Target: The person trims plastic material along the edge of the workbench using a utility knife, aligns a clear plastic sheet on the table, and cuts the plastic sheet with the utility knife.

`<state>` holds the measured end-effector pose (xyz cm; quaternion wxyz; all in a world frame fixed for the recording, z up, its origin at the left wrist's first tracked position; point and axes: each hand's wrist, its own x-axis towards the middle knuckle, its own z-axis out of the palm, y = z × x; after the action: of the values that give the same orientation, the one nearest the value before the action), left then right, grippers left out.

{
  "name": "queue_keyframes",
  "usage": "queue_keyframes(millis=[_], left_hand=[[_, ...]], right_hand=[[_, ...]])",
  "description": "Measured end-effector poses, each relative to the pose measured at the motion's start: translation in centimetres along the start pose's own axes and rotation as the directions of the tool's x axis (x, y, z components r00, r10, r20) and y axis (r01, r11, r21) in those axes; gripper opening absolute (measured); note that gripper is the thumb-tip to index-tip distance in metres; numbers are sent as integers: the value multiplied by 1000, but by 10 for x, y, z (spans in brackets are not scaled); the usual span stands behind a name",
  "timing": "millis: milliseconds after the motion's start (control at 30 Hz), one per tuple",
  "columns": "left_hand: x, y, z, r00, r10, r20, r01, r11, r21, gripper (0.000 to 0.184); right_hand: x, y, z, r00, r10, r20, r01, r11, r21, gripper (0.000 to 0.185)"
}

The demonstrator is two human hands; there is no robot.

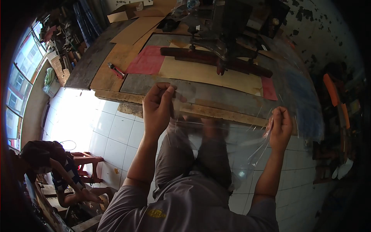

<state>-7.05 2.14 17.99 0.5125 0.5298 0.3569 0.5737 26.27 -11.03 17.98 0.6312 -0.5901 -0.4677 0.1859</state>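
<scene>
A clear plastic sheet (pixel 241 154) hangs between my two hands, in front of my legs and the bench edge. My left hand (pixel 157 104) pinches its left side, fingers curled in. On the other side my right hand (pixel 279 125) grips the sheet with bent fingers. The see-through film makes its outline hard to follow. Beyond my hands, a dark press-like machine (pixel 216 56) with a long bar stands over a cream sheet (pixel 208 73) with red ends on the bench.
A red utility knife (pixel 116 71) lies on the wooden bench (pixel 106 83), left of the machine. Cardboard pieces (pixel 137 31) lie at the back left. Another person (pixel 62 170) sits low at the left, near a red stool (pixel 89 164). Bluish plastic sheeting (pixel 307 104) hangs at the right.
</scene>
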Motion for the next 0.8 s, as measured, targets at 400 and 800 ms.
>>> queue_keyframes(millis=[400,800], left_hand=[[-5,1,2,1000,-2,-13,2,997,72,22],[-6,8,1,995,-70,65,78,988,-132,27]], right_hand=[[-3,-6,0,1000,-26,12,26,999,25,20],[2,10,-12,1000,15,13,-14,998,-59,27]])
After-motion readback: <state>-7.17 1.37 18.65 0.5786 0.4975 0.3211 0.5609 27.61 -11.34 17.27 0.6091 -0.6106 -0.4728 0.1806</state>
